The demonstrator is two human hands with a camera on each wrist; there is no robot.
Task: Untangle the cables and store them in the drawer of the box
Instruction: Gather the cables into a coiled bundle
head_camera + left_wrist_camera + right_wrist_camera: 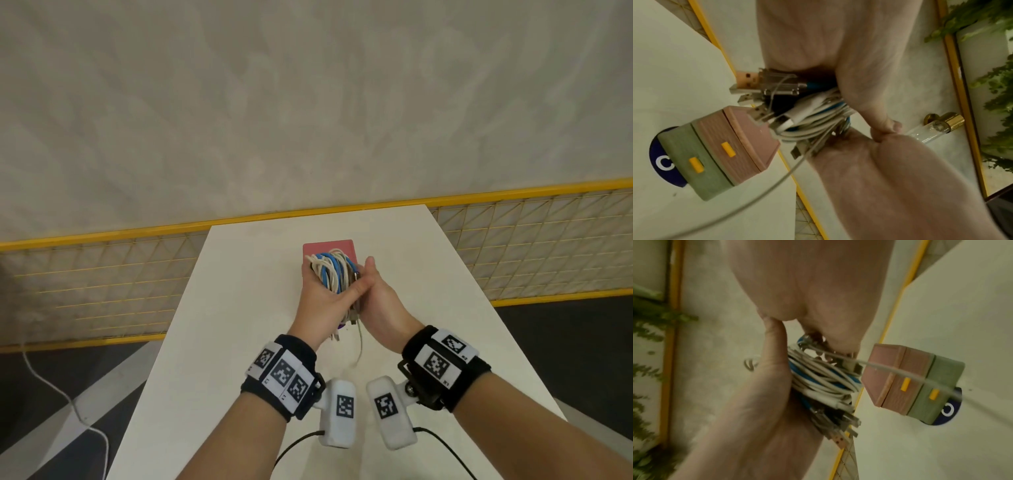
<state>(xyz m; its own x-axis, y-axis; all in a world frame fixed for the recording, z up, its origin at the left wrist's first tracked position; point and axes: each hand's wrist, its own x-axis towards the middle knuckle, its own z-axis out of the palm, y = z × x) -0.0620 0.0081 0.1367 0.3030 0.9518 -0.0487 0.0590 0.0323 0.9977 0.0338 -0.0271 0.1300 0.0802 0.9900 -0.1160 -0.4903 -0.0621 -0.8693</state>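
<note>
Hands (346, 294) clasp looped white and blue cables (331, 272) above boxy drawers (719, 151).

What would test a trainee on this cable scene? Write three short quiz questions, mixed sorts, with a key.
1. True or false: both drawers of the box are shut.
2. The cable bundle is: A) on the table B) held between both hands C) in a drawer.
3. Fill in: one loose white ___ hangs from the bundle.

Key: 1 true; the yellow handles sit flush. 2 B; the left hand and right hand grip it above the table. 3 cable.
</note>
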